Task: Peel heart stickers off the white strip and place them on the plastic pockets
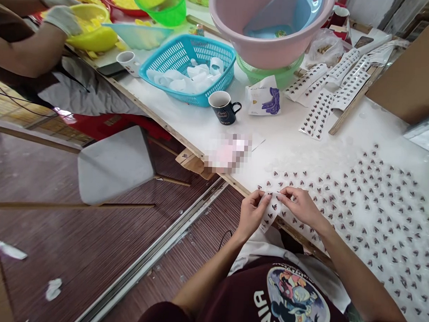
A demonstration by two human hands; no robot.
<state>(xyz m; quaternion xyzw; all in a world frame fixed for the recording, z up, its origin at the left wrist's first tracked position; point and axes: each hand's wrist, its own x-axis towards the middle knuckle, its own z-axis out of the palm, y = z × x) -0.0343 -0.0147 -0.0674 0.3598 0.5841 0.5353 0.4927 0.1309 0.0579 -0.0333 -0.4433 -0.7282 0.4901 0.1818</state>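
A smooth white counter (289, 135) edged with wood spans the frame's right; at upper centre stand a round, pink plastic basin (246, 44) and a perforated blue basket (174, 94). At lower centre, the left grip (251, 214) and right grip (299, 206) pinch a thin white sticker strip (273, 209) dotted with small dark motifs. A glossy navy mug (223, 113) reads "Love".
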